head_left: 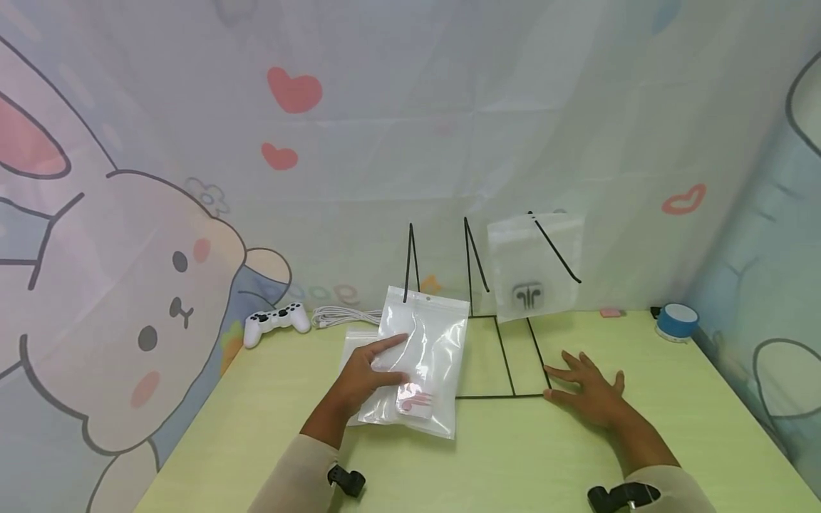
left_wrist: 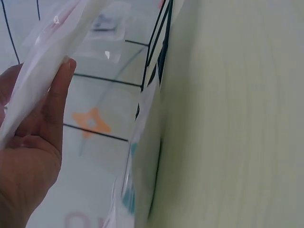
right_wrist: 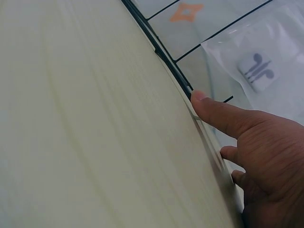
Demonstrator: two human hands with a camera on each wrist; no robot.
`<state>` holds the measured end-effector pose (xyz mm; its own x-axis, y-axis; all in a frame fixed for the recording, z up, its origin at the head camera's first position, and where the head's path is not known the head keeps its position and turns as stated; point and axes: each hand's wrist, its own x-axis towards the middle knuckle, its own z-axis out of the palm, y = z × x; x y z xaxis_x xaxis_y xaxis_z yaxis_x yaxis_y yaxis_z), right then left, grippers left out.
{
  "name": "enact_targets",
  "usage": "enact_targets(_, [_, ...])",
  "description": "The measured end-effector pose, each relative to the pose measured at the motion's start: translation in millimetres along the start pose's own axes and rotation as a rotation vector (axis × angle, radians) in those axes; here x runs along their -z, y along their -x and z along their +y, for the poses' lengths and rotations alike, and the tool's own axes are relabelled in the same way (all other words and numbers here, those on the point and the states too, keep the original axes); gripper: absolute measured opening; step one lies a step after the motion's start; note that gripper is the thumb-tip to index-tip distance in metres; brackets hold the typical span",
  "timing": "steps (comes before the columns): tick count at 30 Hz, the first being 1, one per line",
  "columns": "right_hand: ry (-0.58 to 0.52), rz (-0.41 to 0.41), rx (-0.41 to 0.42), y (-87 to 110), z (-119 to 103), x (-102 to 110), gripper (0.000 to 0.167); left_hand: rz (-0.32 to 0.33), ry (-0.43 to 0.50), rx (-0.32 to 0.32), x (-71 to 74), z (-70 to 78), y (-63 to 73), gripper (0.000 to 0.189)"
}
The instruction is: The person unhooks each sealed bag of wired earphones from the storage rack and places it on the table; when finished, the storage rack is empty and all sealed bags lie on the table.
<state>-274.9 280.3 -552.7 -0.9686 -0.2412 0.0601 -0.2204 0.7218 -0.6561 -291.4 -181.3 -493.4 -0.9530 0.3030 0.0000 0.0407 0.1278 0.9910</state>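
Note:
My left hand [head_left: 360, 377] holds a clear-fronted zip bag [head_left: 436, 331] between thumb and fingers. Inside that bag is a small white earphone box [head_left: 413, 400] with a pink print. The bag's top edge is at the left prong of a black wire display rack [head_left: 504, 355]; whether the prong passes through its hole I cannot tell. From the rack's right prong hangs another zip bag [head_left: 516, 260], containing a box with dark earbuds pictured [right_wrist: 256, 70]. With fingers spread, my right hand [head_left: 593, 392] touches the front right corner of the rack's base.
Another zip bag [head_left: 354, 348] lies on the table, partly under the held one. A white game controller [head_left: 276, 322] and a coiled white cable [head_left: 340, 316] are at the back left. Back right are a blue-and-white round item [head_left: 677, 322] and a small pink block [head_left: 611, 313].

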Motion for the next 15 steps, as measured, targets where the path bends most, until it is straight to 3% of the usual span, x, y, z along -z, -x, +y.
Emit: enact_targets(15, [-0.034, 0.016, 0.010, 2.5, 1.0, 0.0, 0.060, 0.141, -0.116, 0.063, 57.6, -14.8, 10.9, 0.080])
